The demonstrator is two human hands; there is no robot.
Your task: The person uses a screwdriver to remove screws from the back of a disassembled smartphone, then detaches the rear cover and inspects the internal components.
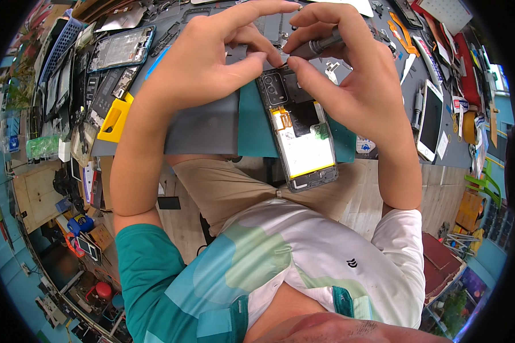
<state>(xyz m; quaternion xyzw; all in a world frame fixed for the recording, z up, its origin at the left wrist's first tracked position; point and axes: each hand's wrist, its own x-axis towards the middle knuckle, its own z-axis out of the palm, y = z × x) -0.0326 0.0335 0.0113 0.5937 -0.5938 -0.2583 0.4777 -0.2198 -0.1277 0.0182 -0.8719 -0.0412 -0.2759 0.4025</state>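
A screwdriver [321,47] with a thick dark grey handle is gripped in my right hand [355,74], its tip pointing left toward my other fingers. My left hand [206,63] is curled beside that tip, thumb and a finger drawn together; whatever may be between them is too small to make out. Below both hands lies an opened phone [303,137], back cover off. It shows a camera block [274,88], an orange flex cable [285,119] and a silvery-white battery [312,153]. The phone rests on a teal mat [256,131], its lower end jutting past the table's front edge.
On the left are a phone frame [122,48], a yellow plastic piece [115,120] and stacked phone parts. A white phone [430,120] lies at the right, near orange flex cables [403,35]. The grey table [203,134] ends just above my lap.
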